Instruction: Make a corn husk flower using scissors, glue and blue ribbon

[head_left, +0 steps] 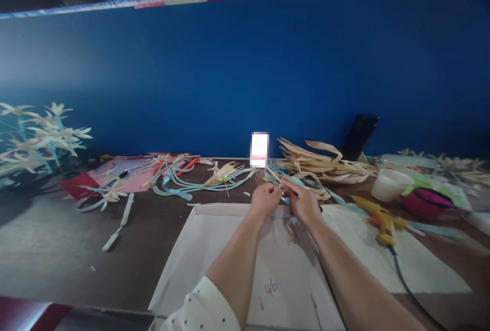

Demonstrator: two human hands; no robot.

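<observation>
My left hand [265, 201] and my right hand [305, 202] are close together over the far edge of a white cardboard box lid [225, 239]. The fingers of my right hand are pinched on a thin tan strip [273, 173] that points up and left. My left hand is closed beside it, its fingertips curled; what they grip is too small to make out. Just beyond my hands lies a bundle of dried husks [325, 165], with light blue ribbon [339, 198] by it. A husk flower [225, 173] rests left of my hands on pale blue tubes [184, 188].
A yellow glue gun [383, 218] lies on paper [394, 259] at right, its cord running forward. Behind it stand a white cup [390, 185] and a magenta pouch [427, 203]. Finished white flowers [46, 137] stand at far left. A blue partition [229, 75] closes the back.
</observation>
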